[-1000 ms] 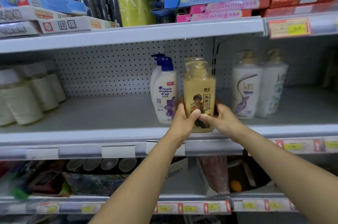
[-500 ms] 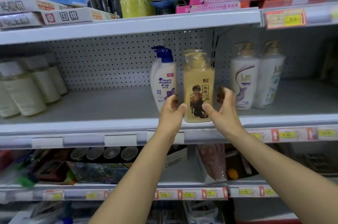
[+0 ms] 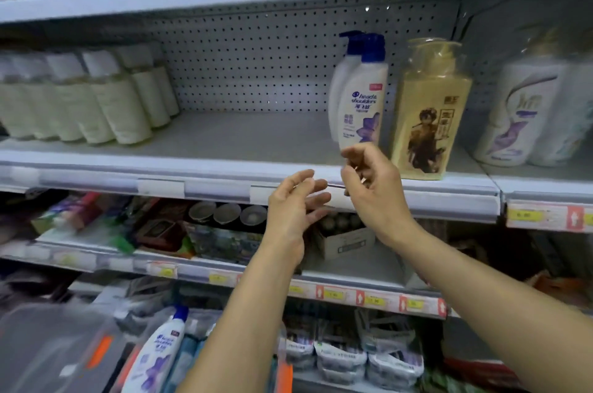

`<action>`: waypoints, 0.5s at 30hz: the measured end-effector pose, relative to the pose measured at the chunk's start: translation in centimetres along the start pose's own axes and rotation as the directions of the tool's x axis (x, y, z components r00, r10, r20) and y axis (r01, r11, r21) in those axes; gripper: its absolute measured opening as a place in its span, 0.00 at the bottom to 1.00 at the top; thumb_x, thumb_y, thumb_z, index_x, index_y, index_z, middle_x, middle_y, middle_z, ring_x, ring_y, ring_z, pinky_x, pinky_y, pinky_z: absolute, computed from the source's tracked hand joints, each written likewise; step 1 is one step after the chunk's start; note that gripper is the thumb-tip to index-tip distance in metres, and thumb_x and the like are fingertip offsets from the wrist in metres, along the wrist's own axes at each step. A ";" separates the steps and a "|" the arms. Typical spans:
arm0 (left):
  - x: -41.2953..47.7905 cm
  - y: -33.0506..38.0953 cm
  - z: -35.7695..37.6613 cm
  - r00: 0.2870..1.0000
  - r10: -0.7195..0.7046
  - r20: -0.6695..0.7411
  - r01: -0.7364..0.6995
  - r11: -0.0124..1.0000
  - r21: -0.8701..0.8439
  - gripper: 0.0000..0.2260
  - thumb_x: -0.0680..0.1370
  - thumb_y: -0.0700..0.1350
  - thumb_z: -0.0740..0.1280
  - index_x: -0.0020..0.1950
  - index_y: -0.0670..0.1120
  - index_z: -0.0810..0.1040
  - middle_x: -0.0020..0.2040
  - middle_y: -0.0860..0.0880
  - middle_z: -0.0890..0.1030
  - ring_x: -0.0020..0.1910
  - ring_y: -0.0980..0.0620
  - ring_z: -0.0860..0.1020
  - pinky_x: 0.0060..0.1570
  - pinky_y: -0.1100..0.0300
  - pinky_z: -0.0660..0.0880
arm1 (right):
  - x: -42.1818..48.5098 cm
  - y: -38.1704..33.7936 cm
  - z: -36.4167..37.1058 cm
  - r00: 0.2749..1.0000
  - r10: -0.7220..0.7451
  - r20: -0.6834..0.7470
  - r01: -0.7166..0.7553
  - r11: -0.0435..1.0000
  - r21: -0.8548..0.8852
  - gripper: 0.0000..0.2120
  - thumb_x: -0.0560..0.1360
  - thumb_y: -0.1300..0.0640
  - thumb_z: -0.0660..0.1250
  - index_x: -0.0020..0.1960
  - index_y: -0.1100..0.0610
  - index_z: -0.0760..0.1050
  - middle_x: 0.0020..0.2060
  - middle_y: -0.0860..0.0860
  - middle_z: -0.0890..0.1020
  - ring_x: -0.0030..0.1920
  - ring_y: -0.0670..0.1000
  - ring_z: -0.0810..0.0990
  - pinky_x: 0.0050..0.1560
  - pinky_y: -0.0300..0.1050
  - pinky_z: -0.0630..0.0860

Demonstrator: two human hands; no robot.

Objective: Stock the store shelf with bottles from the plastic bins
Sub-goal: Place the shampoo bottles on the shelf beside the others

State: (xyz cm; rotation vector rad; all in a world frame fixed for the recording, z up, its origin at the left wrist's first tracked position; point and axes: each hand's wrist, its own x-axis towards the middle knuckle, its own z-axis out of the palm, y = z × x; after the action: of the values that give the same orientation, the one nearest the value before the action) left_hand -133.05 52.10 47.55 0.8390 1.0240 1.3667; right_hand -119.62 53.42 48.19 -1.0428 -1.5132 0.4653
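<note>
Left hand (image 3: 293,209) and right hand (image 3: 372,187), loosely curled, hold nothing; at seven o'clock a plastic bin (image 3: 284,375) holds a shampoo bottle (image 3: 157,357).

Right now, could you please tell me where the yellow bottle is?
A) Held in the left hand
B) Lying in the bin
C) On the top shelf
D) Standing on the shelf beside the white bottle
D: the yellow bottle stands upright on the shelf just right of the white bottle, and neither the left hand nor the right hand touches it.
</note>
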 end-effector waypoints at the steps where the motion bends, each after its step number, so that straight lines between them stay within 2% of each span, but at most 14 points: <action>1: 0.0 0.0 -1.4 1.000 -0.010 -0.015 0.010 1.000 0.001 0.08 0.82 0.42 0.65 0.61 0.46 0.78 0.50 0.46 0.85 0.47 0.48 0.84 0.50 0.54 0.82 | -0.3 0.0 1.3 1.000 0.005 0.027 -0.005 1.000 -0.005 0.10 0.78 0.64 0.64 0.54 0.50 0.74 0.44 0.41 0.79 0.41 0.49 0.78 0.45 0.52 0.79; 4: 0.4 0.2 -6.1 0.997 -0.045 -0.059 0.046 0.999 0.010 0.08 0.82 0.43 0.65 0.61 0.47 0.79 0.49 0.47 0.86 0.47 0.49 0.84 0.50 0.53 0.82 | -1.2 0.2 5.5 0.994 0.028 0.110 -0.027 1.000 -0.012 0.10 0.78 0.64 0.64 0.54 0.50 0.74 0.42 0.45 0.78 0.38 0.50 0.77 0.42 0.47 0.76; 7: 0.7 0.6 -11.4 0.993 -0.066 -0.100 0.069 0.997 0.028 0.08 0.82 0.42 0.64 0.60 0.46 0.79 0.47 0.47 0.86 0.45 0.49 0.84 0.48 0.53 0.82 | -2.2 0.4 10.0 0.971 0.100 0.218 -0.098 0.995 -0.019 0.11 0.78 0.62 0.63 0.58 0.51 0.72 0.42 0.47 0.76 0.36 0.55 0.77 0.41 0.52 0.77; 10: 1.3 1.2 -17.4 0.982 -0.095 -0.166 0.105 0.993 0.053 0.07 0.83 0.42 0.63 0.59 0.46 0.78 0.45 0.48 0.85 0.41 0.49 0.82 0.47 0.52 0.80 | -3.7 0.6 14.8 0.929 0.198 0.313 -0.199 0.980 -0.029 0.12 0.78 0.62 0.63 0.60 0.50 0.70 0.42 0.51 0.77 0.37 0.60 0.78 0.43 0.55 0.77; 13: 1.8 1.7 -23.6 0.963 -0.137 -0.233 0.160 0.984 0.081 0.05 0.83 0.43 0.63 0.56 0.47 0.78 0.45 0.47 0.84 0.40 0.49 0.81 0.44 0.54 0.80 | -5.5 0.7 19.5 0.880 0.287 0.379 -0.289 0.956 -0.053 0.14 0.78 0.62 0.64 0.61 0.51 0.68 0.42 0.54 0.79 0.37 0.59 0.79 0.43 0.53 0.76; 15: 2.2 1.7 -27.6 0.947 -0.170 -0.273 0.203 0.974 0.098 0.05 0.83 0.43 0.63 0.56 0.47 0.78 0.45 0.47 0.84 0.41 0.49 0.82 0.42 0.56 0.79 | -6.6 1.0 22.6 0.815 0.368 0.448 -0.371 0.925 -0.086 0.15 0.79 0.61 0.63 0.64 0.51 0.67 0.45 0.55 0.79 0.38 0.57 0.81 0.44 0.53 0.78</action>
State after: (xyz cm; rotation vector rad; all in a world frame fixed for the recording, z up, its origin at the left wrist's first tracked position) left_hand -159.43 51.77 39.02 0.6420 1.3731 1.2824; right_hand -140.88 54.53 38.22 -1.2930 -1.7149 1.0521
